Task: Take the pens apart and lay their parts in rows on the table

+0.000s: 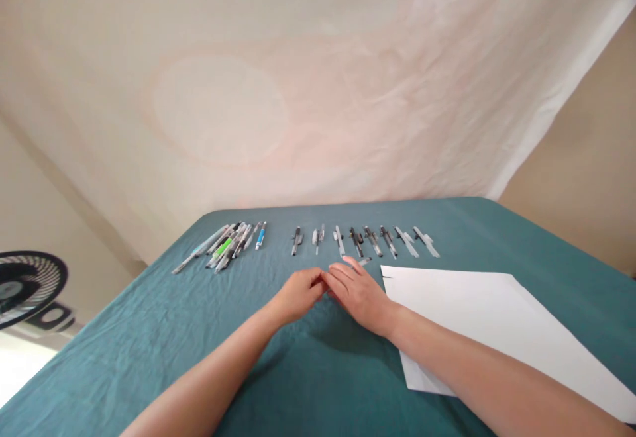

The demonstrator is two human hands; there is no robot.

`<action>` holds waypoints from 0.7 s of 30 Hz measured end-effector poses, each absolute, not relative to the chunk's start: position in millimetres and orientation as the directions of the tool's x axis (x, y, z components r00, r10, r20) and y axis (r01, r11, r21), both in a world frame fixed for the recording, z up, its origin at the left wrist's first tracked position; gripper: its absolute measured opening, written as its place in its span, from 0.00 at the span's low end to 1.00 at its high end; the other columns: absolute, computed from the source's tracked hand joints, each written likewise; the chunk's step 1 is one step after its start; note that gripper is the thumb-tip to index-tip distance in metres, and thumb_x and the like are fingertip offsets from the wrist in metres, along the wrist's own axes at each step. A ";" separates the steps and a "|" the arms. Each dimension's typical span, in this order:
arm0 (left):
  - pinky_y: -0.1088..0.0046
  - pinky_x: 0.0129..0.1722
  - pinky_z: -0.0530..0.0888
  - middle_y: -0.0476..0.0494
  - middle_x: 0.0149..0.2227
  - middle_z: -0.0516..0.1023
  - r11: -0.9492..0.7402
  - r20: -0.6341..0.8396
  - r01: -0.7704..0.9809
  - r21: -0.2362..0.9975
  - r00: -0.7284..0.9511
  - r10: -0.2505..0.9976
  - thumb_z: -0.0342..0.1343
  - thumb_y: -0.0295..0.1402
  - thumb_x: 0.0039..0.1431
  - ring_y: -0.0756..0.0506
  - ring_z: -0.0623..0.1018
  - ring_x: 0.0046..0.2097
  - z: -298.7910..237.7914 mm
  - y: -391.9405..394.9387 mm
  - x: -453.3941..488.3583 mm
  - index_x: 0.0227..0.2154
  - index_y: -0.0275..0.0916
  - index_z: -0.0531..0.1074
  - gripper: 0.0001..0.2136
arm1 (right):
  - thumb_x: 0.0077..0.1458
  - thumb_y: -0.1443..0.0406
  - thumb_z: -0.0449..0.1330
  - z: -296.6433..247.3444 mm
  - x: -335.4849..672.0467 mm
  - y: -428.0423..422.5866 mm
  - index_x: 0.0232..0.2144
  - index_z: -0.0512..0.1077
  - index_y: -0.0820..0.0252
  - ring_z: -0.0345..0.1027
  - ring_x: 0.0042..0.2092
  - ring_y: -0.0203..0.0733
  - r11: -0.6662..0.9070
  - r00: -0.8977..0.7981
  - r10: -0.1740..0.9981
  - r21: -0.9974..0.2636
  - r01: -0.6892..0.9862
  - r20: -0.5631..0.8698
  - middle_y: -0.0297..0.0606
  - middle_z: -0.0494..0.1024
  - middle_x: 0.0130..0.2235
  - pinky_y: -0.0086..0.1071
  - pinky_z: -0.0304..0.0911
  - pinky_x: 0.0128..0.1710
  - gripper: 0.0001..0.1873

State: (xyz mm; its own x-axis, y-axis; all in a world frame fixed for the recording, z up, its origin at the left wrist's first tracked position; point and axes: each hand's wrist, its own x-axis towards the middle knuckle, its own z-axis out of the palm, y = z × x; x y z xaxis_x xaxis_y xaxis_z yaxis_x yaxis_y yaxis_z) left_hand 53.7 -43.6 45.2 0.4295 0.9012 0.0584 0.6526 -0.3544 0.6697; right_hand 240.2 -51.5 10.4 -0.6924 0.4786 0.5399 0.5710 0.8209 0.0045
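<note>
Left hand: yours point(301, 294) bends at the fingers, its tips meeting those of the other hand low over the cloth point(149, 344).
Right hand: yours point(365, 301) reaches in from the right, palm down, fingers slanting across to the left fingertips.
Grip: you have the fingertips of both hands together; whether a small part is pinched between them you cannot tell from here, as the fingers cover that spot.
Row: the pens point(373, 241) lie just beyond your hands, spaced side by side, some with a small piece close beside them; what those pieces are is too small to tell.
Loose piece: a small clear-and-dark bit point(365, 261) lies just past your right fingers, nearer to you than the row.
Heap: more pens point(237, 242) lie jumbled at the far left, a green one point(222, 247) among them and a blue one point(261, 236) at the right edge.
Paper: a white sheet point(472, 304) lies to your right, your right forearm crossing over it.
Step in hand: judging by the joined fingertips, you are either at close two-handed work or pausing between pens.
Next move: it would call for parting the fingertips gently and, to reach the row, going forward without brushing the loose bit.
</note>
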 end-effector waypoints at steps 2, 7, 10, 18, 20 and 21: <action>0.77 0.24 0.61 0.50 0.19 0.70 -0.285 0.024 0.631 0.722 0.389 0.921 0.45 0.35 0.54 0.50 0.68 0.23 28.8 -47.3 63.8 0.21 0.38 0.69 0.12 | 0.59 0.72 0.44 3.7 237.5 -51.7 0.50 0.61 0.64 0.62 0.43 0.44 0.800 -0.706 0.522 0.012 0.600 0.479 0.45 0.70 0.41 0.43 0.57 0.48 0.17; 0.77 0.26 0.61 0.49 0.22 0.72 -0.329 0.073 0.657 0.678 0.386 0.920 0.45 0.41 0.56 0.49 0.70 0.26 17.1 -45.8 59.9 0.22 0.39 0.70 0.15 | 0.60 0.70 0.45 -6.7 235.3 -47.6 0.36 0.65 0.61 0.61 0.36 0.42 0.721 -0.648 0.642 -0.035 0.693 0.410 0.41 0.67 0.34 0.35 0.60 0.36 0.09; 0.75 0.32 0.63 0.46 0.29 0.75 -0.396 0.148 0.675 0.623 0.395 0.907 0.44 0.39 0.57 0.47 0.73 0.33 16.1 -48.9 59.7 0.27 0.40 0.72 0.13 | 0.60 0.69 0.45 -7.8 236.3 -46.6 0.33 0.64 0.61 0.62 0.35 0.41 0.722 -0.653 0.661 -0.080 0.687 0.370 0.39 0.67 0.33 0.33 0.59 0.35 0.08; 0.75 0.34 0.64 0.46 0.30 0.76 -0.430 0.163 0.687 0.585 0.420 0.893 0.45 0.37 0.58 0.46 0.73 0.34 9.4 -53.0 63.0 0.28 0.42 0.73 0.12 | 0.60 0.65 0.46 -3.9 243.6 -49.7 0.33 0.65 0.59 0.65 0.35 0.39 0.706 -0.654 0.692 -0.094 0.702 0.307 0.36 0.71 0.32 0.30 0.56 0.33 0.09; 0.76 0.32 0.63 0.46 0.28 0.75 -0.443 0.168 0.697 0.564 0.428 0.888 0.44 0.36 0.59 0.46 0.73 0.32 8.2 -52.1 62.7 0.27 0.42 0.72 0.13 | 0.60 0.65 0.47 -1.6 244.3 -50.4 0.33 0.66 0.59 0.65 0.34 0.38 0.708 -0.657 0.690 -0.094 0.700 0.304 0.36 0.72 0.31 0.29 0.55 0.33 0.09; 0.76 0.31 0.62 0.47 0.27 0.75 -0.448 0.171 0.703 0.553 0.430 0.886 0.43 0.36 0.59 0.47 0.73 0.32 7.6 -51.7 62.6 0.26 0.41 0.71 0.13 | 0.60 0.65 0.47 -0.8 244.3 -50.6 0.33 0.66 0.59 0.65 0.34 0.38 0.709 -0.659 0.689 -0.093 0.699 0.302 0.36 0.72 0.31 0.29 0.55 0.33 0.09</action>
